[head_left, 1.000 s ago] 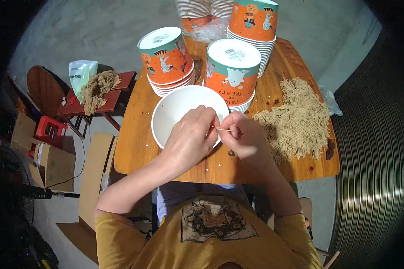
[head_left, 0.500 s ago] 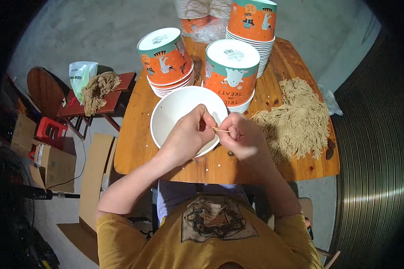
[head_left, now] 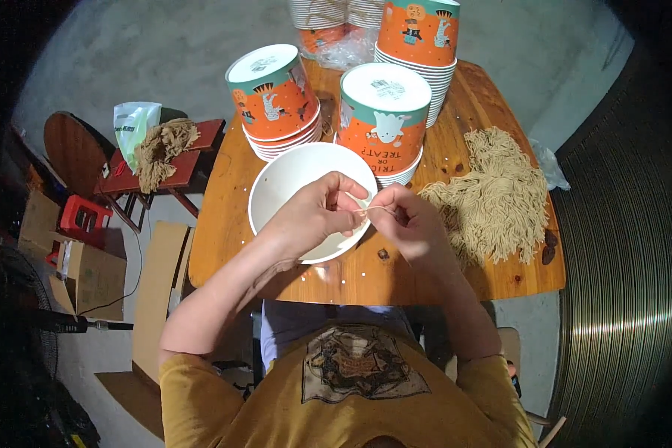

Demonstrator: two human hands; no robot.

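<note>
A short tan cord (head_left: 375, 208) stretches between my two hands, over the right rim of a round white-lined paper bucket (head_left: 280, 183). The bucket's open mouth faces up, and a small hole shows in its left inner wall. My left hand (head_left: 310, 215) reaches over the bucket, its thumb and fingers curled in at one end of the cord. My right hand (head_left: 409, 222), just right of the rim, pinches the other end between thumb and forefinger. Exactly how the cord passes the rim is hidden by my fingers.
Upside-down stacks of orange and green paper buckets (head_left: 384, 123) stand behind, with another stack (head_left: 272, 97) to their left. A pile of tan cords (head_left: 493, 201) lies at right on the wooden table (head_left: 220, 246). More cords (head_left: 164, 149) rest on a red bench at left.
My left fingers have parted slightly, and my right hand has shifted a little. The cord now bends in a small curve between them. The bucket has barely moved.
</note>
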